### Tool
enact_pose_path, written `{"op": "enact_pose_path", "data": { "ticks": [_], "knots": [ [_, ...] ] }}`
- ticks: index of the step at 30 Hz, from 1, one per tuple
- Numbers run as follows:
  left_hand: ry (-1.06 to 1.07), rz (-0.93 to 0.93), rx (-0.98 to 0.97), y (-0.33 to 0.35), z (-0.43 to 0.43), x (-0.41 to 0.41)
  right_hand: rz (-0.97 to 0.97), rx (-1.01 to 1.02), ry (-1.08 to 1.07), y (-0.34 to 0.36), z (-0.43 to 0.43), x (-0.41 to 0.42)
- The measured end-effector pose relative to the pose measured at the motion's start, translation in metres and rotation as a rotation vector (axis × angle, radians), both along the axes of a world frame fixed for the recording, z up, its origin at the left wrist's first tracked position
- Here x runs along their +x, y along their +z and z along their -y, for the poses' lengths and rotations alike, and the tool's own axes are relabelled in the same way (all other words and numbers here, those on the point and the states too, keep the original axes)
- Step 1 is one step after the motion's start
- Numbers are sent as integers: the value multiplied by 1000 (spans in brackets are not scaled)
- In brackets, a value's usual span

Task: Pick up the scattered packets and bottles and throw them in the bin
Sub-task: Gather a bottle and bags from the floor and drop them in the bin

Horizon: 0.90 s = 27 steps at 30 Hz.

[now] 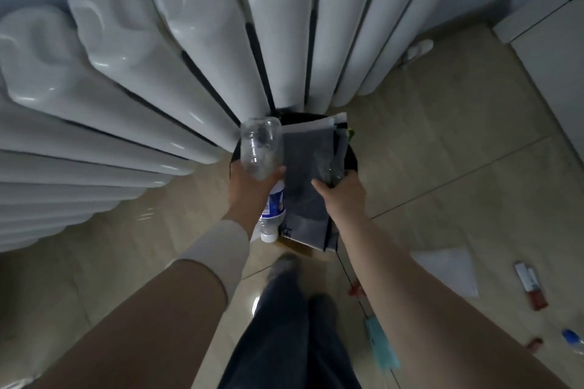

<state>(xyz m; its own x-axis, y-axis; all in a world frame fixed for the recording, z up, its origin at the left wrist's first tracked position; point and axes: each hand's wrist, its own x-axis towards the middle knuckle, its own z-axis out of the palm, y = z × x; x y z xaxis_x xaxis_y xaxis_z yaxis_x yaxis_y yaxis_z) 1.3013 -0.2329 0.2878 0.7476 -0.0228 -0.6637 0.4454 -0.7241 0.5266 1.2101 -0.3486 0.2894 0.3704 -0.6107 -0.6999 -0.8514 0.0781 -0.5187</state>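
Note:
My left hand grips a clear plastic bottle with a blue-and-white label, base up and white cap down, at the left rim of a black round bin. My right hand is closed on a grey flat packet together with some crinkled clear wrapping, held over the bin's mouth. The packet hides most of the bin's opening. A red-and-white packet, a blue-capped bottle and a white sheet lie on the floor to the right.
A white column radiator stands right behind the bin against the wall. A teal face mask and a thin black cable lie on the beige tiled floor by my feet. A white cabinet is at the right.

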Motion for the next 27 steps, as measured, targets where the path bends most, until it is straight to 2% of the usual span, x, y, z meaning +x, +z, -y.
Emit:
{"op": "enact_pose_path", "data": {
  "ticks": [3,6,8,10,13,16,20,27],
  "knots": [
    [-85,-56,-67,-37,-1,15,10,91,2,-38,0,11],
    [-245,-28,1,-46,-4,25,13,-158,130,-43,4,8],
    [-491,104,99,-39,-5,25,-44,-371,297,-35,7,-1],
    [-793,264,230,-23,-1,20,-122,-494,435,-22,10,-14],
    [-1098,485,339,7,13,3,-237,-547,603,3,19,-38],
    [-1266,669,322,35,35,-21,-293,-540,674,27,27,-70],
    [-1457,762,255,67,65,-69,-312,-584,614,52,32,-129],
    [-1705,877,216,111,85,-211,-385,-662,321,93,24,-295]
  ]
}}
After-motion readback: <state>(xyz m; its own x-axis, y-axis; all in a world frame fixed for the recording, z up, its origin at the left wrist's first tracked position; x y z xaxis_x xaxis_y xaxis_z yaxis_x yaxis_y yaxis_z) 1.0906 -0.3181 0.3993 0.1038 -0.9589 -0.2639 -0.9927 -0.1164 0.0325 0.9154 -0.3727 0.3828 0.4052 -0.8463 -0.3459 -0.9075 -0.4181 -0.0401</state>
